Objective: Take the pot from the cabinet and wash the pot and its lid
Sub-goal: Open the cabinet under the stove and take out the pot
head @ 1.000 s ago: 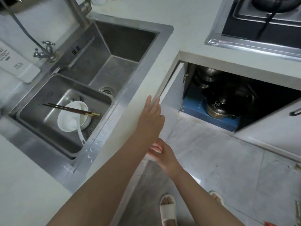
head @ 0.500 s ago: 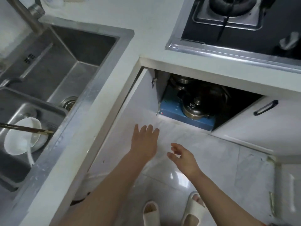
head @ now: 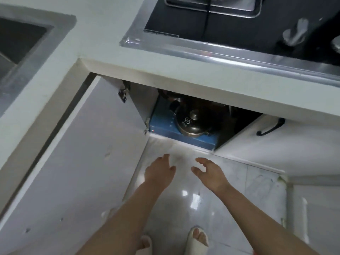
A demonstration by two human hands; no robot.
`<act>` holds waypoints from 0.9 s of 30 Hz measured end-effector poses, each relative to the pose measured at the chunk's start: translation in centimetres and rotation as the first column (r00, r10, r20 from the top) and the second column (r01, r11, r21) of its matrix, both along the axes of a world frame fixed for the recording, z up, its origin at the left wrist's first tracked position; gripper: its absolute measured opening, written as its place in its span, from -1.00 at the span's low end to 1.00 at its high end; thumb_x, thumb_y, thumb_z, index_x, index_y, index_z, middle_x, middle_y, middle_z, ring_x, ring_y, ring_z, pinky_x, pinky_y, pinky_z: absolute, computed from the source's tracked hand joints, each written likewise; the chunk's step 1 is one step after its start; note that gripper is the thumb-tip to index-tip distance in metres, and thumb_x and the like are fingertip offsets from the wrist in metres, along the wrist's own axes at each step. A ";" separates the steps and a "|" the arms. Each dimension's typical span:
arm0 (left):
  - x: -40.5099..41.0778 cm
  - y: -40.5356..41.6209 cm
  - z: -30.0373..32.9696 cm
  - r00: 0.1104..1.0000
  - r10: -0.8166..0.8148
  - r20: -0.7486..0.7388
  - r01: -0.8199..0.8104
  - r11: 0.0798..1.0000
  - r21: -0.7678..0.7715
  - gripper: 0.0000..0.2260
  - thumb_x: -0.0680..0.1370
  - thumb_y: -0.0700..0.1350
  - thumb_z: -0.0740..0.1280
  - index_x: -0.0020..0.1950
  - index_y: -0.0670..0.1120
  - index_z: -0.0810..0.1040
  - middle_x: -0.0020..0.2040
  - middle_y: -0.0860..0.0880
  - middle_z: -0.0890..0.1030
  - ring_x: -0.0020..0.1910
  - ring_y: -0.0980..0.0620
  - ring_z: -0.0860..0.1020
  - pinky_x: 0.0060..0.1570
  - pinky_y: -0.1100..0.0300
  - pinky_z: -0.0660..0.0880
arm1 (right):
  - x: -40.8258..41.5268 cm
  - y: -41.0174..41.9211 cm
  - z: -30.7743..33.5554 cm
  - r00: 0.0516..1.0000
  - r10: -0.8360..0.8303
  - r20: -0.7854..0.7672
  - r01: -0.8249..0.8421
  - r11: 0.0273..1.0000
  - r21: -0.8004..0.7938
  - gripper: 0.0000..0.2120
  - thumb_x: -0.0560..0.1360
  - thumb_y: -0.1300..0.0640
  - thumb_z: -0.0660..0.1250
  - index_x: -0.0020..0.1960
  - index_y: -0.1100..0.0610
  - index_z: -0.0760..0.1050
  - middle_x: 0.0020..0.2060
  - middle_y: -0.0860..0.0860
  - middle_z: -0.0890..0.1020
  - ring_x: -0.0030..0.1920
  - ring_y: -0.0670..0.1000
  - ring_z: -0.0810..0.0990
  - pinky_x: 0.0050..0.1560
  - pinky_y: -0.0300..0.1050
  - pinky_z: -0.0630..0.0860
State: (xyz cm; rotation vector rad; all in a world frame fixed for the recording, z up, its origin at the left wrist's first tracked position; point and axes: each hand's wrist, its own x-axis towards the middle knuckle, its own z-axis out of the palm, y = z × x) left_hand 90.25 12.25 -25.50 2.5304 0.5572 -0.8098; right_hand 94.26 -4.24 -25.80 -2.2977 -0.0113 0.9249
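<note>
Both hands, left (head: 159, 171) and right (head: 209, 172), reach empty with fingers spread toward the pot (head: 193, 124), probably heavy slick steel, so grab its 2 side handles.

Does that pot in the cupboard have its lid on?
Yes. The lid sits on the pot, knob upward, inside the open cupboard.

The cabinet (head: 143, 100) stood open under the counter (head: 103, 34). Inside, a blue box (head: 165, 126) lay on its floor, and the pot (head: 193, 124) sat on the box, lid (head: 191, 121) on. On the counter, a sink (head: 22, 45) lay at 10 o'clock and a hob (head: 239, 28) at 1 o'clock.
</note>
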 end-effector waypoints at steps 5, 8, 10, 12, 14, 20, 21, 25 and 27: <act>2.2 -0.1 -3.5 0.995 -0.094 -0.018 0.095 0.995 0.039 -0.56 0.60 0.08 0.13 0.45 -0.02 0.24 0.33 -0.09 0.46 0.31 -0.09 0.45 0.27 0.01 0.39 | 2.1 -0.3 -4.1 1.000 0.021 -0.003 -0.021 0.995 -0.098 -0.55 0.54 -0.04 0.25 0.40 0.04 0.34 0.37 0.01 0.44 0.35 0.03 0.41 0.34 -0.17 0.30; 3.3 0.6 -5.5 0.985 -0.168 -0.037 0.170 0.984 0.057 -0.58 0.60 0.07 0.13 0.44 -0.02 0.27 0.32 -0.09 0.48 0.29 -0.09 0.46 0.24 0.02 0.40 | 2.8 -0.2 -6.2 1.000 0.007 -0.014 -0.009 0.988 -0.154 -0.53 0.54 -0.05 0.23 0.41 0.03 0.32 0.37 0.02 0.43 0.35 0.05 0.41 0.36 -0.10 0.32; 4.2 1.3 -7.0 0.971 -0.234 -0.050 0.238 0.968 0.083 -0.58 0.60 0.07 0.12 0.43 -0.03 0.29 0.31 -0.09 0.49 0.28 -0.09 0.47 0.22 0.02 0.40 | 3.2 0.1 -7.6 1.000 -0.009 -0.001 0.009 0.984 -0.180 -0.53 0.54 -0.06 0.23 0.41 0.04 0.32 0.36 0.02 0.44 0.34 0.06 0.41 0.36 -0.07 0.34; 5.4 1.9 -8.7 0.951 -0.306 -0.043 0.309 0.942 0.131 -0.60 0.60 0.08 0.11 0.40 -0.04 0.31 0.29 -0.09 0.50 0.27 -0.09 0.48 0.19 0.03 0.41 | 3.9 0.5 -9.3 1.000 -0.004 0.030 0.010 0.979 -0.202 -0.54 0.53 -0.07 0.23 0.40 0.04 0.33 0.36 0.02 0.45 0.34 0.06 0.41 0.35 -0.06 0.35; 6.7 2.7 -10.8 0.925 -0.379 -0.006 0.373 0.906 0.200 -0.61 0.60 0.08 0.10 0.37 -0.05 0.35 0.24 -0.09 0.52 0.23 -0.08 0.50 0.15 0.05 0.41 | 5.1 1.0 -11.4 0.996 0.036 0.079 -0.016 0.970 -0.241 -0.53 0.53 -0.09 0.21 0.39 0.04 0.34 0.36 0.01 0.45 0.35 0.05 0.40 0.36 -0.05 0.34; 10.8 4.4 -20.3 0.860 -0.509 0.028 0.460 0.800 0.386 -0.56 0.61 0.13 0.06 0.41 -0.06 0.31 0.34 -0.10 0.46 0.33 -0.10 0.42 0.35 -0.04 0.28 | 8.7 1.2 -19.4 0.967 0.100 0.234 -0.017 0.943 -0.334 -0.53 0.53 -0.15 0.17 0.36 0.03 0.37 0.31 0.03 0.50 0.32 0.08 0.43 0.30 -0.03 0.40; 11.3 4.5 -21.9 0.862 -0.506 0.044 0.449 0.801 0.396 -0.54 0.61 0.15 0.04 0.43 -0.06 0.29 0.37 -0.11 0.44 0.36 -0.10 0.39 0.39 -0.06 0.24 | 9.2 1.1 -20.7 0.964 0.078 0.253 0.010 0.944 -0.329 -0.54 0.53 -0.16 0.18 0.35 0.04 0.39 0.29 0.05 0.51 0.29 0.10 0.45 0.27 -0.01 0.43; 13.2 4.8 -27.1 0.873 -0.459 0.168 0.372 0.847 0.380 -0.51 0.62 0.18 -0.01 0.46 -0.04 0.24 0.42 -0.10 0.39 0.41 -0.10 0.33 0.42 -0.08 0.18 | 11.2 0.8 -26.0 0.958 -0.020 0.287 0.104 0.954 -0.280 -0.51 0.52 -0.20 0.16 0.27 0.11 0.43 0.24 0.11 0.52 0.24 0.14 0.46 0.23 0.03 0.44; 14.4 5.1 -29.3 0.877 -0.430 0.215 0.331 0.864 0.379 -0.49 0.61 0.19 -0.04 0.48 -0.05 0.20 0.43 -0.10 0.36 0.40 -0.11 0.32 0.39 -0.07 0.23 | 12.1 1.0 -28.2 0.948 -0.137 0.287 0.203 0.956 -0.213 -0.43 0.52 -0.24 0.14 0.33 0.16 0.39 0.31 0.13 0.47 0.31 0.15 0.41 0.29 0.03 0.38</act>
